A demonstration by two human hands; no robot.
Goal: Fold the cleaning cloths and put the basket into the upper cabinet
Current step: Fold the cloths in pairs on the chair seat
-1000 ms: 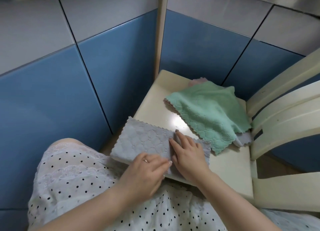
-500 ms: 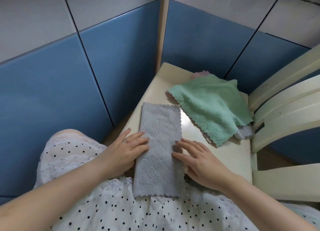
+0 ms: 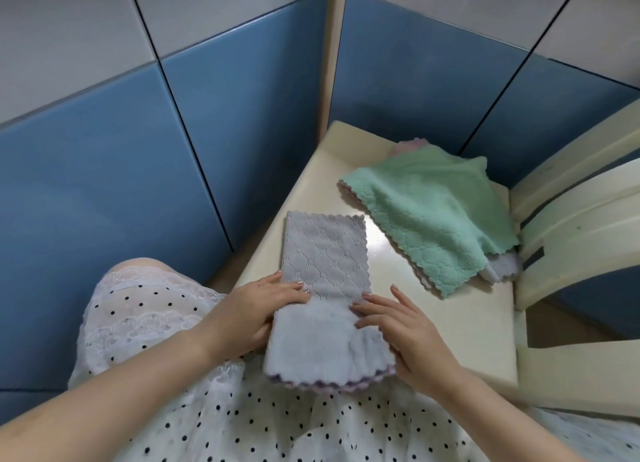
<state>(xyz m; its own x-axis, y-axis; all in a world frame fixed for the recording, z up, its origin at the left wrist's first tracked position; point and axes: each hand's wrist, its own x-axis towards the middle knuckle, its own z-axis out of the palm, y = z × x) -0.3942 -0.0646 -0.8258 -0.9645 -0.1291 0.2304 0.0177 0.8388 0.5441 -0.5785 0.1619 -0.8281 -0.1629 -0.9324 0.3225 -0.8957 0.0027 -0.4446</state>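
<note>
Since the earlier frame, the near end of the grey cleaning cloth (image 3: 325, 264) has been turned up and back over itself, so its plain fleecy underside now faces up in the lower centre of the frame, while the quilted face remains exposed on the far half. Both hands have shifted from the long edges of the strip to the fold line. The left hand (image 3: 256, 309) sits at the left side of the cloth, its fingers (image 3: 294, 290) laid over the quilted face at the fold and its thumb hidden under the turned flap, so it grasps the cloth edge. The right hand (image 3: 412, 333) lies on the right side of the flap with fingers (image 3: 367, 304) extended and flat, pressing the cloth rather than clenching it. The cloth rests partly on the cream worktop (image 3: 332, 170) and partly on the polka-dot dress (image 3: 242, 423) covering the person's lap. A green cleaning cloth (image 3: 433, 215) lies unfolded at centre right of the frame, well apart from the grey one, on top of further cloths: a pink edge (image 3: 407, 146) shows at its far corner and a grey corner (image 3: 502, 267) at its right. Cream chair slats (image 3: 581, 219) occupy the right edge of the frame. Blue and grey wall panels (image 3: 145, 143) fill the upper left and upper centre.
</note>
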